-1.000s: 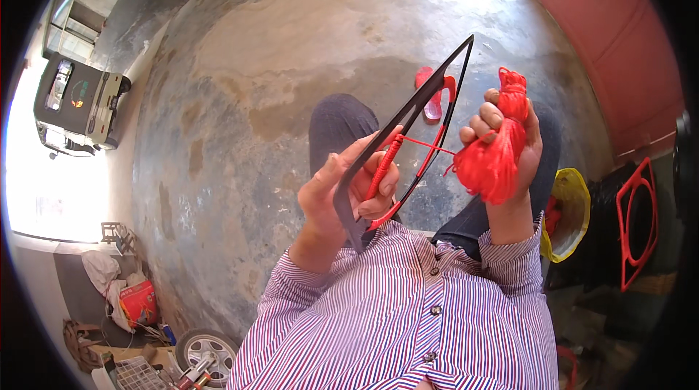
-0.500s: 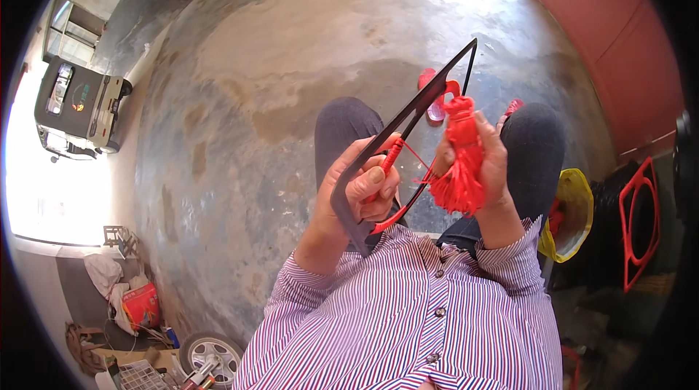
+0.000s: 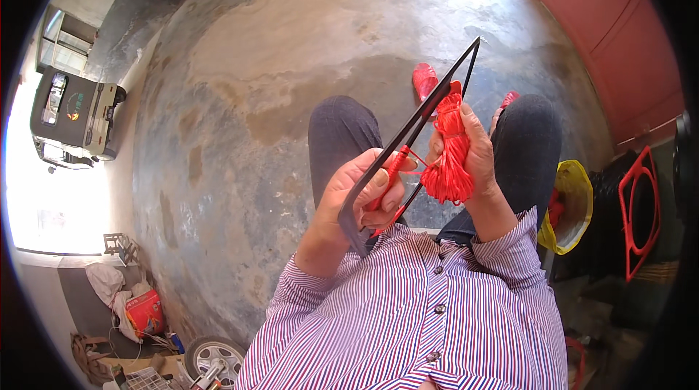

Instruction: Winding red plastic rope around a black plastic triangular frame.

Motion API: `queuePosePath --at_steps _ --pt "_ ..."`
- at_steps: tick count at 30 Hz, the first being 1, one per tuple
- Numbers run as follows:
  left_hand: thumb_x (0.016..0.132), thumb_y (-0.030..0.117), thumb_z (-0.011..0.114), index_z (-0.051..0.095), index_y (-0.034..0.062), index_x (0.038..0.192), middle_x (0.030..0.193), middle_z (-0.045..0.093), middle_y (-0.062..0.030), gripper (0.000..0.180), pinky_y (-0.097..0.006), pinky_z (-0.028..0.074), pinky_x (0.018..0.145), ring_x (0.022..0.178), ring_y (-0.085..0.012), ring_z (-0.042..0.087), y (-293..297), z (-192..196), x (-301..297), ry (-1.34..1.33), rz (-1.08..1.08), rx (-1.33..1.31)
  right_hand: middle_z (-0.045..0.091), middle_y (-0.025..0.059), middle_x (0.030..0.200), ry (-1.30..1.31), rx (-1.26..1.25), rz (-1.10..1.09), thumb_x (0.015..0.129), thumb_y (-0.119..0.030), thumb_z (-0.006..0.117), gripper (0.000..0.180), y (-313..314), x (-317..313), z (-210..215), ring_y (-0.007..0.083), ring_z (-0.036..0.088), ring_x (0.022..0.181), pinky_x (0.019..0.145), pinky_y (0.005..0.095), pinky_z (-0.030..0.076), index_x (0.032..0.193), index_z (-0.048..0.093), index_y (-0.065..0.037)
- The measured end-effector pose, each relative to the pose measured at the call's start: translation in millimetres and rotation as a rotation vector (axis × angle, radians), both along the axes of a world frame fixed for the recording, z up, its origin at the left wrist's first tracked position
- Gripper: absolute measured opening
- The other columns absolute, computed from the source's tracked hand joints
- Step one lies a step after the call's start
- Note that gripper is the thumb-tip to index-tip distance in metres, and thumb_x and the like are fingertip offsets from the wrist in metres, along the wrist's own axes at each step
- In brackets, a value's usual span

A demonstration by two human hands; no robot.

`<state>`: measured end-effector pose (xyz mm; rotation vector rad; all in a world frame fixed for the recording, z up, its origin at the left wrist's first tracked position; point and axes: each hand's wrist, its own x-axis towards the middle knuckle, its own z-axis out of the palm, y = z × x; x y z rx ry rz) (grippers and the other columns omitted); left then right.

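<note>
A black angular frame slants up and away from me in front of my lap. My left hand is closed around its near part, with thumb and fingers at a bar wound tightly with red cord. More red winding shows at the frame's near end and near its far end. To the right, my right hand grips a looped bundle of red cord, tied round its upper part. A thin strand runs from the bundle to the wound bar. Some left fingers are hidden behind the frame.
A yellow-rimmed bag with red material inside stands by my right knee, beside a red-wrapped frame. A three-wheeled vehicle is at far left. A wheel and clutter lie lower left. A red door borders the right.
The cord bundle has turned in my right hand and shifted slightly left, its loops now facing me. The frame has tilted a little, its near end moving right. My left hand keeps its grip.
</note>
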<state>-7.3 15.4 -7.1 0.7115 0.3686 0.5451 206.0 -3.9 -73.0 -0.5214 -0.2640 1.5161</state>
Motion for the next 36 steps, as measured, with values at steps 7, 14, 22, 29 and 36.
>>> queuePosePath --at_steps 7,14,22,29,36 --pt "0.100 0.026 0.058 0.053 -0.0047 0.133 0.073 0.053 -0.0036 0.045 -0.018 0.026 0.044 0.049 -0.0042 0.035 -8 7 5 -0.025 -0.078 0.019 0.064 0.0116 0.073 0.009 -0.087 -0.029 0.103 -0.040 0.048 0.034 3 -11 -1 0.0178 0.062 0.055 0.050 0.0293 0.053 0.104 0.055 -0.006" --pt "0.097 0.025 0.063 0.051 -0.0035 0.136 0.073 0.055 -0.0030 0.051 -0.018 0.028 0.044 0.050 -0.0034 0.038 -12 7 10 0.049 -0.033 0.009 0.064 0.0112 0.076 -0.021 -0.046 0.020 0.104 -0.036 0.046 0.033 0 -8 -8 0.0172 0.064 0.058 0.052 0.0295 0.056 0.108 0.056 -0.004" --pt "0.098 0.025 0.061 0.048 0.0004 0.142 0.075 0.055 -0.0024 0.052 -0.018 0.030 0.046 0.053 -0.0043 0.040 -13 11 13 0.052 -0.046 0.055 0.063 0.0122 0.078 -0.005 -0.077 -0.019 0.104 -0.038 0.045 0.036 2 -7 3 0.0182 0.061 0.057 0.054 0.0311 0.055 0.107 0.055 -0.004" --pt "0.100 0.022 0.059 0.047 -0.0009 0.142 0.077 0.056 -0.0030 0.050 -0.020 0.034 0.050 0.056 -0.0067 0.043 -16 6 15 0.005 -0.060 -0.022 0.063 0.0164 0.084 0.026 -0.057 0.051 0.103 -0.041 0.044 0.040 3 -4 4 0.0207 0.065 0.061 0.056 0.0314 0.058 0.110 0.052 -0.003" --pt "0.098 0.019 0.062 0.047 -0.0005 0.142 0.092 0.062 -0.0028 0.050 -0.018 0.045 0.063 0.071 -0.0057 0.054 -16 1 18 0.005 -0.063 -0.022 0.064 0.0155 0.084 0.134 0.001 0.055 0.102 -0.041 0.048 0.040 10 -2 -7 0.0219 0.066 0.060 0.055 0.0326 0.058 0.109 0.053 -0.002"
